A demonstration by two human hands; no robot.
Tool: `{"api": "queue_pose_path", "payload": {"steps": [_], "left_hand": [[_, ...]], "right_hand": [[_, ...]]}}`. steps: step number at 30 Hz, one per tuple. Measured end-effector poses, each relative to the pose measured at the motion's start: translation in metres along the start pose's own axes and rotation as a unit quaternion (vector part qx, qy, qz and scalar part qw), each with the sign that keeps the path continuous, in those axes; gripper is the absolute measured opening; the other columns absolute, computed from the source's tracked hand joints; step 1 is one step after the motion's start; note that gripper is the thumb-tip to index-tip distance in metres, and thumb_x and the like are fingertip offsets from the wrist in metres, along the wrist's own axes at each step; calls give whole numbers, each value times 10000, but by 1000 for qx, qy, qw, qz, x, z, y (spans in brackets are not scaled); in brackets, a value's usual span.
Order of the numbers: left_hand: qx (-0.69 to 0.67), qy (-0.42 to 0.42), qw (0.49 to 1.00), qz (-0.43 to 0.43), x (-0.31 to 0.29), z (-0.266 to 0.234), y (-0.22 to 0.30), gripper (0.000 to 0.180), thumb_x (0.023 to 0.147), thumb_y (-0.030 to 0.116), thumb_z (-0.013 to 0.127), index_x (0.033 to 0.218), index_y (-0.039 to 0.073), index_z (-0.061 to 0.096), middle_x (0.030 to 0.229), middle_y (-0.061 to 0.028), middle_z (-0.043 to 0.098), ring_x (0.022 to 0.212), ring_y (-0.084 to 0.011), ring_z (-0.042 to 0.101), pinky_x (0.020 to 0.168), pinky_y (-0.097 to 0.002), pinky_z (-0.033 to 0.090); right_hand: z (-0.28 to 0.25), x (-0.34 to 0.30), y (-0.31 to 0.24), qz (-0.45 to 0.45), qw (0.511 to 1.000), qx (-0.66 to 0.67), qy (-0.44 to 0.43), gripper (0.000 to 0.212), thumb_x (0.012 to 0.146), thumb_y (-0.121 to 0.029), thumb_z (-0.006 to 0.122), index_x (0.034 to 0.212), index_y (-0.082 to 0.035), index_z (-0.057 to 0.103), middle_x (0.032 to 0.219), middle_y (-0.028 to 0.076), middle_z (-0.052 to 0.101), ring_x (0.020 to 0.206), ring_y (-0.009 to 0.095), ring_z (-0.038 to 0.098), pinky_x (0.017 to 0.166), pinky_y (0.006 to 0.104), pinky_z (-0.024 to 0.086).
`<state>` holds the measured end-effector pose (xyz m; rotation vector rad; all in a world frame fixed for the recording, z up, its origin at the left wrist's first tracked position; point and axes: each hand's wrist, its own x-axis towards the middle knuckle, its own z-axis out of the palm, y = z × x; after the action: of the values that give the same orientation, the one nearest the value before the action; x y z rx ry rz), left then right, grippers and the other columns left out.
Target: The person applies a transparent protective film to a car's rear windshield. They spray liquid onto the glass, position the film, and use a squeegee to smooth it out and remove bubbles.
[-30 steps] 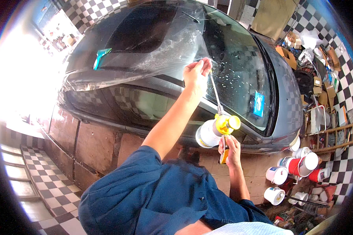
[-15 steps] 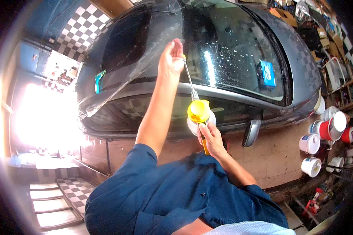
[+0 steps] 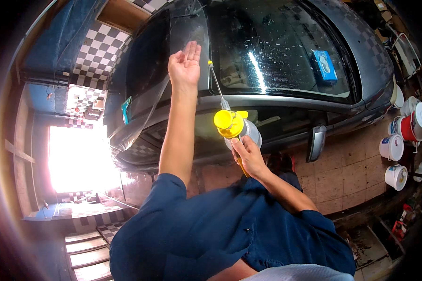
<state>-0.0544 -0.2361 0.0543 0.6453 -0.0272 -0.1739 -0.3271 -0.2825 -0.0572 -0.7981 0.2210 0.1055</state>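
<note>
My left hand (image 3: 186, 65) is open, palm up and fingers stretched out, above the grey strip of roof beside the windshield. Thin clear plastic film (image 3: 150, 110) runs down and left from near its wrist; I cannot tell whether they touch. My right hand (image 3: 250, 157) is closed round the handle of a pump sprayer (image 3: 229, 124) with a yellow top and a whitish bottle. From it a thin metal wand with a yellow tip points up, the tip just right of my left hand. The windshield (image 3: 286, 42) of the dark grey car is wet with drops.
A blue box (image 3: 324, 65) lies on the windshield's right part. On the roof at the left is a teal hand tool (image 3: 126, 111). The side mirror (image 3: 316, 143) juts toward me. Several buckets (image 3: 391, 147) stand on the tiled floor at the right. Bright light enters at the left.
My left hand has moved left, away from the windshield edge, and turned its palm up more. The sprayer's wand tip has also shifted left. The view has turned slightly.
</note>
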Motion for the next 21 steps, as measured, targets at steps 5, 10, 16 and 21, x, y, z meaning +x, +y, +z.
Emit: {"api": "queue_pose_path", "payload": {"steps": [5, 10, 16, 21], "left_hand": [[-31, -27, 999, -15, -4, -3, -14, 58, 767, -3, 437, 794, -48, 415, 1344, -335, 309, 1276, -436, 322, 1051, -525, 326], [-54, -7, 998, -23, -14, -8, -34, 59, 781, 12, 436, 781, -47, 445, 1332, -305, 346, 1259, -412, 362, 1037, -490, 362], [-51, 17, 998, -20, -29, -3, -36, 85, 809, 9, 413, 862, -53, 435, 1321, -289, 361, 1257, -390, 373, 1051, -469, 347], [-48, 16, 999, -16, -33, 3, -32, 96, 793, 7, 429, 860, -62, 420, 1309, -289, 372, 1245, -393, 388, 1050, -474, 346]], "right_hand": [[1, 2, -11, -4, 1000, -17, 13, 249, 940, -281, 497, 834, -66, 428, 649, 1, 485, 517, 66, 450, 463, 203, 353], [0, 6, -11, -11, 1000, -13, 17, 258, 935, -281, 504, 814, -70, 417, 651, 15, 498, 519, 76, 464, 457, 208, 356], [3, 6, -16, -12, 1000, 21, 9, 249, 933, -278, 508, 820, -71, 427, 663, 21, 509, 524, 85, 471, 463, 212, 374], [7, 9, -11, -14, 1000, 13, 9, 239, 930, -278, 514, 827, -74, 443, 692, 20, 521, 537, 85, 480, 479, 223, 389]]}}
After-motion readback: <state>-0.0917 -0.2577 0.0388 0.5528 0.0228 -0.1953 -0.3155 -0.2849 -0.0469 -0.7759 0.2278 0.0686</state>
